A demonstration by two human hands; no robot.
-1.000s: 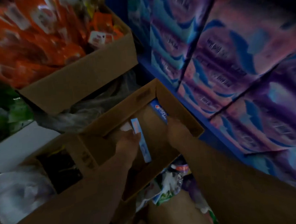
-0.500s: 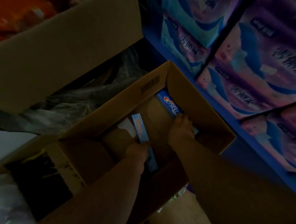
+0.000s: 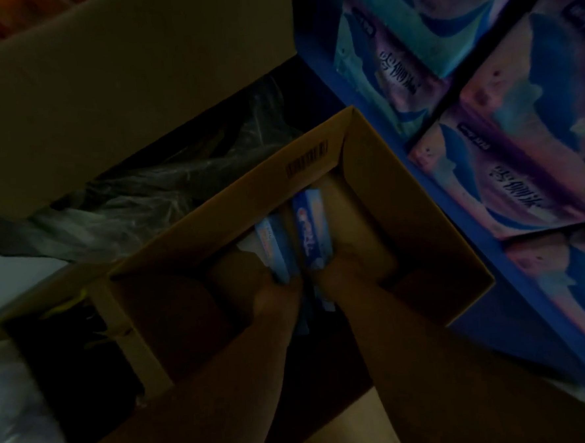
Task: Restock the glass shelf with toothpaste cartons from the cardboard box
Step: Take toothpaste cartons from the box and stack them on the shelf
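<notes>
We're picking from the cardboard box [image 3: 402, 187]: left hand [image 3: 275, 292] grips pale-blue toothpaste carton [image 3: 272, 244], right hand [image 3: 333, 275] darker-blue carton [image 3: 310, 228]; next lift both out.

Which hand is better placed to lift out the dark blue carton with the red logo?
Right. The right hand holds the near end of the dark blue carton in the cardboard box; the left hand holds the paler carton beside it.
</notes>
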